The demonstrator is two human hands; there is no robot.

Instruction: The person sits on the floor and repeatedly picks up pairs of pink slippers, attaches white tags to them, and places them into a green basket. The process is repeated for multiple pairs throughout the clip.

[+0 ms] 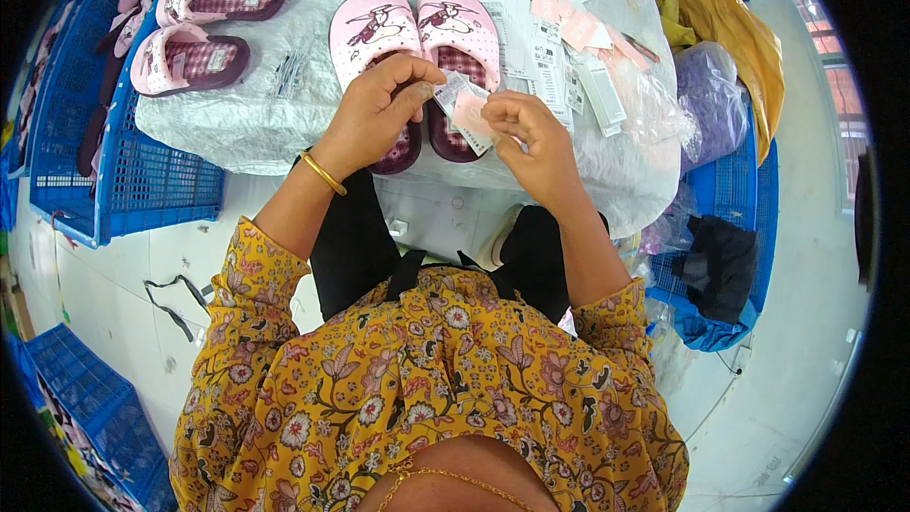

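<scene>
Two pink slippers (376, 30) sit side by side on the plastic-covered table (275, 137); over them I see the left hand (387, 106) and right hand (531, 140) pinching opposite ends of a white-and-pink tag (467, 114). Paper labels (599, 95) lie to the right.

Bright, pale light; bowed edges, black corners.

Two hands (536, 137), two central slippers (379, 24)
</scene>
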